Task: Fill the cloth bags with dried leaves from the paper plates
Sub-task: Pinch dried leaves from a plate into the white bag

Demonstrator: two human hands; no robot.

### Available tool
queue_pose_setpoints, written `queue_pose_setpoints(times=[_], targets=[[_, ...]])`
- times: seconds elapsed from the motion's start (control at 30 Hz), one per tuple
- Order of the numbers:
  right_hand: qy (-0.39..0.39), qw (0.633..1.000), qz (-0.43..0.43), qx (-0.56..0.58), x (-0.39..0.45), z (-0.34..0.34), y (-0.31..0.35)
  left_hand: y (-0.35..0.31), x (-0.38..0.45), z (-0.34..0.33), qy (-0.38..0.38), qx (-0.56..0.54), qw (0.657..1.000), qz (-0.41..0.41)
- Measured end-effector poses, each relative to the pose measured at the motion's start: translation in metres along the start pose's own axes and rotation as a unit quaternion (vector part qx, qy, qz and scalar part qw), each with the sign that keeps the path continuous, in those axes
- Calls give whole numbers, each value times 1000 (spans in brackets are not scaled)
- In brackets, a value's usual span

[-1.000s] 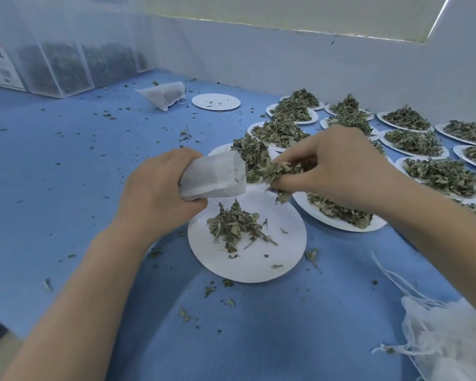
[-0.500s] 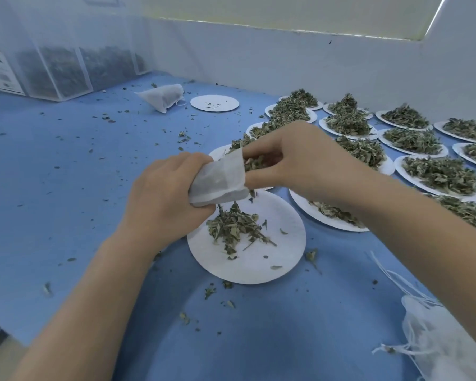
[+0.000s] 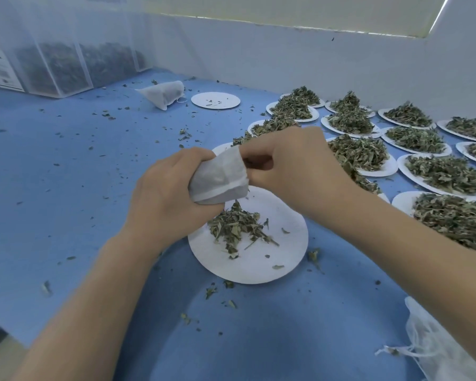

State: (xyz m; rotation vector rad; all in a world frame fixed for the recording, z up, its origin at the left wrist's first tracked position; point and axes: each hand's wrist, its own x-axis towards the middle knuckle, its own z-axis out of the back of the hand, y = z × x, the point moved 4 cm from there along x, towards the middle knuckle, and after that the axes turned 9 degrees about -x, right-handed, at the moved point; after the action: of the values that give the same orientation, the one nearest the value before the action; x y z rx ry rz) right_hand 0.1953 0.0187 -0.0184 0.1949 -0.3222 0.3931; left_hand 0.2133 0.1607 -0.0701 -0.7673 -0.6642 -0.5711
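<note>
Head view: the left hand [image 3: 165, 199] grips the cloth bag [image 3: 219, 178] above the near paper plate [image 3: 259, 259], where a small heap of dried leaves [image 3: 235, 226] remains. One filled bag [image 3: 164, 93] lies far off on the blue worktop [image 3: 66, 166]; many heaped plates [image 3: 434, 171] wait. The right hand [image 3: 294, 163], fingers curled, now pushes into the bag's mouth, whereas a second ago it carried a pinch of leaves outside it.

White bag [image 3: 217, 177], green leaves [image 3: 232, 226], blue tabletop [image 3: 66, 166]
</note>
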Motion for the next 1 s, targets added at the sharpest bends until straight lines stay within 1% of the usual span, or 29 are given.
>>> queue_pose_setpoints(times=[0.03, 0.1, 0.17, 0.23, 0.3, 0.33, 0.37, 0.4, 0.43, 0.47, 0.5, 0.57, 0.63, 0.73, 0.83, 0.9, 1.0], targets=[[-17, 1000, 0, 12, 0, -1, 1, -2, 0, -1, -2, 0, 1000, -5], [-25, 993, -12, 114, -1, -4, 0, -5, 0, -2, -7, -4, 1000, -4], [6, 972, -17, 236, -3, -6, -3, -5, -1, -2, -9, -11, 1000, 6], [37, 959, -1, 280, -3, -6, -8, -3, 0, -1, -7, -10, 1000, 9], [25, 965, 25, 261, -4, -6, -10, -2, 0, -1, 2, 2, 1000, 4], [-7, 973, 48, 225, -5, -5, -9, -1, 0, -2, 8, 6, 1000, 4], [-54, 980, 92, 169, -6, -4, -6, 0, 0, -3, 13, 1, 1000, 7], [-103, 977, 153, 108, -9, -4, -2, 0, 0, -4, 14, -11, 1000, 12], [-142, 965, 214, 54, -12, -5, 3, 1, -1, -5, 14, -27, 999, 17], [-165, 950, 265, 9, -15, -8, 5, 1, -1, -6, 15, -38, 999, 18], [-169, 938, 302, -24, -17, -12, 5, 1, -1, -7, 16, -46, 999, 16], [-157, 926, 336, -63, -17, -17, 3, 0, -1, -7, 16, -56, 998, 4], [-150, 929, 330, -78, -16, -18, 2, 0, 0, -6, 14, -66, 998, -6], [-143, 944, 288, -73, -11, -19, 4, -1, -1, -8, 15, -66, 998, -19], [-125, 961, 246, 26, -5, -20, 8, -2, -1, -7, 0, -65, 998, -24], [-107, 965, 231, 66, 0, -19, 9, 0, -1, -6, -11, -74, 997, 3], [-75, 974, 209, 57, 6, -17, 7, 7, -1, -6, 0, -78, 995, 58]])
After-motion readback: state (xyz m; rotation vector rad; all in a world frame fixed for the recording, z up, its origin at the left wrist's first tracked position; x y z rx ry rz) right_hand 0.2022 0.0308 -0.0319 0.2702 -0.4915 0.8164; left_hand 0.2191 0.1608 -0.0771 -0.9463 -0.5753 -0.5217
